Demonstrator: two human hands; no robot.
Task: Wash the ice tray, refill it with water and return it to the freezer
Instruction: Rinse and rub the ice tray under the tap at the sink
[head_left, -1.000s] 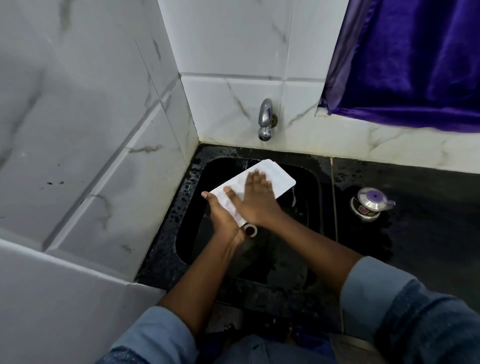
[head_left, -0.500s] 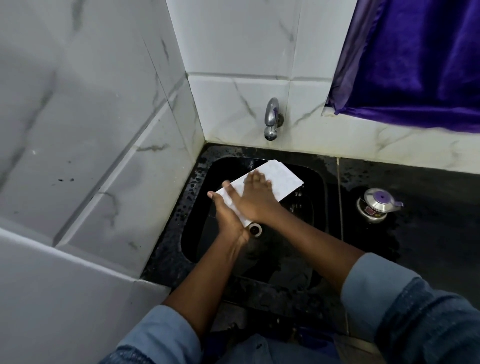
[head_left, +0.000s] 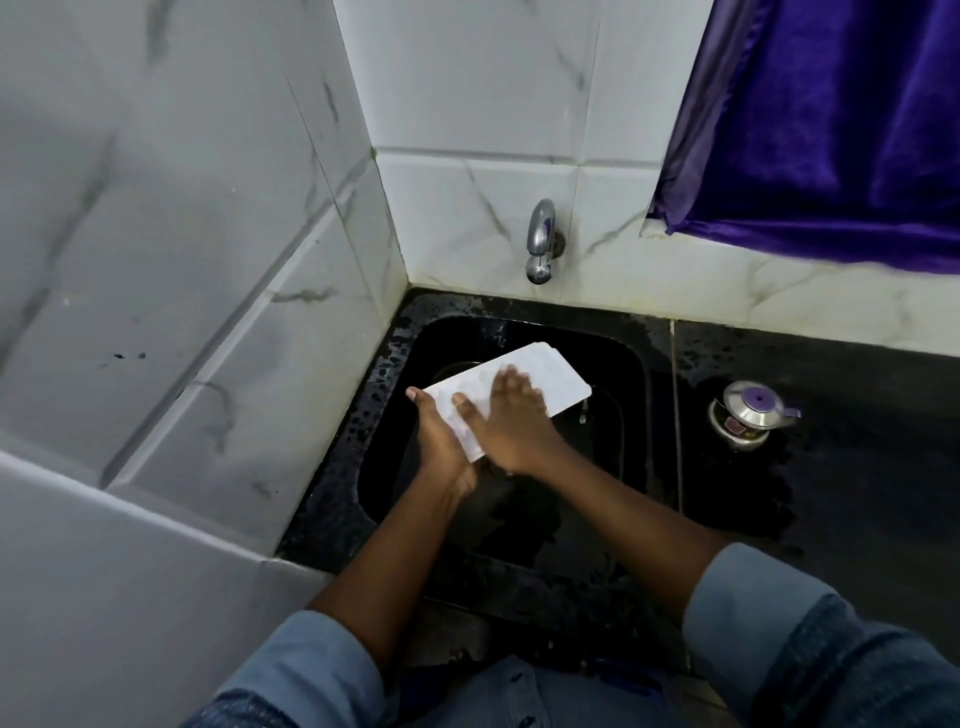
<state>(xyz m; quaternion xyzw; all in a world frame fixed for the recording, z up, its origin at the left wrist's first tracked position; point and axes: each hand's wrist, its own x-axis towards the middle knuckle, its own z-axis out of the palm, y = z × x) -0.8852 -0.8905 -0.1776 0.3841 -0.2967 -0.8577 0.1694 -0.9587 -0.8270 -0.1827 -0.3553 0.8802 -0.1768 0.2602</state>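
Right hand (head_left: 511, 421), fingers straight and spread, presses flat on the white ice tray (head_left: 545, 376), held tilted over the black sink (head_left: 387, 384); left hand (head_left: 441, 441) grips its near end from beneath. Risk: wet plastic may slip from that single grip and drop.

Head view, steeply downward, close over sink (head_left: 467, 307)

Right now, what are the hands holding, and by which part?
The white ice tray. The left hand grips its near end; the right hand lies flat on top, fingers straight.
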